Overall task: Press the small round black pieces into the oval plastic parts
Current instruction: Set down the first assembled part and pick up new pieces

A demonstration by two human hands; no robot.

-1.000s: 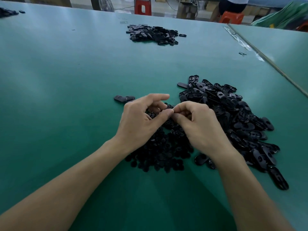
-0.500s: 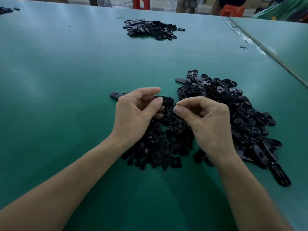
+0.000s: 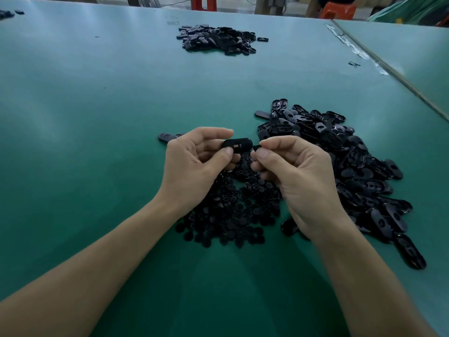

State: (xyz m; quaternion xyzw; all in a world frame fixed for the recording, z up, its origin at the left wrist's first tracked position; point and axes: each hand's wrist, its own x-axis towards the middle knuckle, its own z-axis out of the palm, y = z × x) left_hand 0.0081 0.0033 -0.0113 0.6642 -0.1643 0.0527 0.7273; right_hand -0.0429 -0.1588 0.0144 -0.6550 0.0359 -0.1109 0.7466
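Note:
My left hand (image 3: 194, 164) pinches a black oval plastic part (image 3: 239, 144) between thumb and fingers, held level above the table. My right hand (image 3: 294, 176) pinches a small round black piece (image 3: 256, 148) between thumb and forefinger, just right of the oval part's end and a little apart from it. Under both hands lies a heap of small round black pieces (image 3: 233, 210). A large heap of oval parts (image 3: 352, 164) spreads to the right of my right hand.
The green table (image 3: 97, 117) carries a second pile of oval parts (image 3: 218, 40) at the far middle and two loose oval parts (image 3: 166, 137) left of my left hand. A seam (image 3: 388, 69) runs along the right. Red stools (image 3: 337, 9) stand beyond the far edge.
Both hands rose from the round-piece heap and drew slightly apart. The oval part now shows in my left hand, the round piece in my right fingertips.

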